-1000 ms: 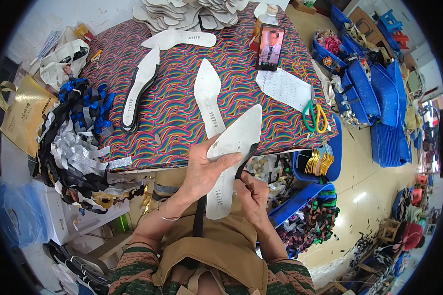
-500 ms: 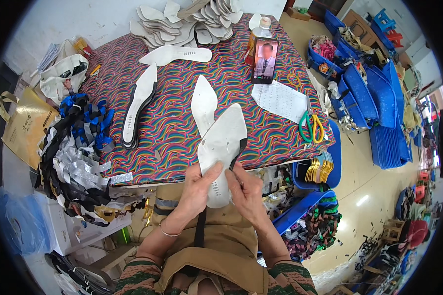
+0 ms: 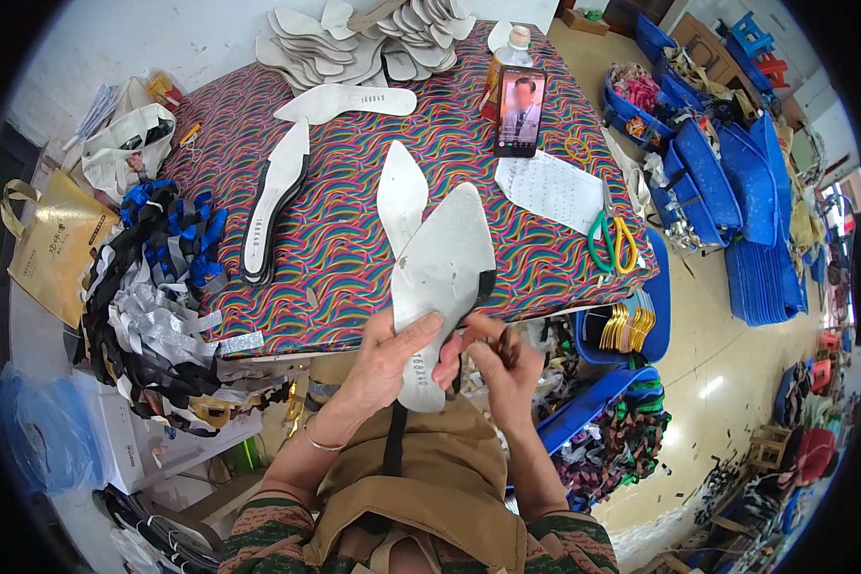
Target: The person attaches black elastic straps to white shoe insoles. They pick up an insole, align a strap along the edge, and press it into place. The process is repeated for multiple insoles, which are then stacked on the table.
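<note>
insole [image 3: 447, 244], lwr half in l grip [image 3: 381, 362]

I am in a shoe-parts workshop: my left hand [image 3: 378, 365] grips a pale insole [image 3: 445, 258] at the counter [image 3: 344, 201], more insoles [image 3: 330, 53] are heaped beyond my hands [image 3: 509, 378], scissors [image 3: 625, 247] lie ahead on their right, strips of trim [image 3: 153, 330] hang to their left, and blue bins [image 3: 763, 282] and colourful scraps [image 3: 607, 440] crowd the floor [image 3: 684, 349] to their right.
</note>
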Motion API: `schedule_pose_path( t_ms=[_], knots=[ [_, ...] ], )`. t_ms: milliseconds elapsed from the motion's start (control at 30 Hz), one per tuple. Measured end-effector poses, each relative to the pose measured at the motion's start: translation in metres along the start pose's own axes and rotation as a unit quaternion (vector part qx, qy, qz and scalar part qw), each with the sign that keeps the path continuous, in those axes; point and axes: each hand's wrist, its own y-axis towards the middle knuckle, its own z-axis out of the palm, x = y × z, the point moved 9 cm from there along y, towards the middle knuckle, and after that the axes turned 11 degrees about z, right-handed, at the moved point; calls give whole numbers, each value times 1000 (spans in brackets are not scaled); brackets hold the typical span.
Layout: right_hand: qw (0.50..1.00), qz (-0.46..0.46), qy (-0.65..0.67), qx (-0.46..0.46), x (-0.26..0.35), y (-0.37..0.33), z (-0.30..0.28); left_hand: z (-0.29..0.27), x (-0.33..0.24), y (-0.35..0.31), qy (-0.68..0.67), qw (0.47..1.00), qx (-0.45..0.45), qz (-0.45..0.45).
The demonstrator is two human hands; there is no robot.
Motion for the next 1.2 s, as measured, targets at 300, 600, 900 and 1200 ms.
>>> schedule_pose_path(
  t_ms=[300, 600, 900, 1200],
  knots=[
    [996, -5, 91, 8, 22, 10, 16, 4, 9, -3, 99, 992, 78, -4],
    [994, -53, 94, 23, 39, 13, 17, 2, 8, -7, 152, 985, 77, -12],
    [981, 4, -62, 181, 8, 7, 36, -12, -53, 9, 165, 982, -34, 88],
    [897, -239, -354, 111, 23, -38, 30, -28, -56, 8, -17, 988, -101, 112]
  ],
)
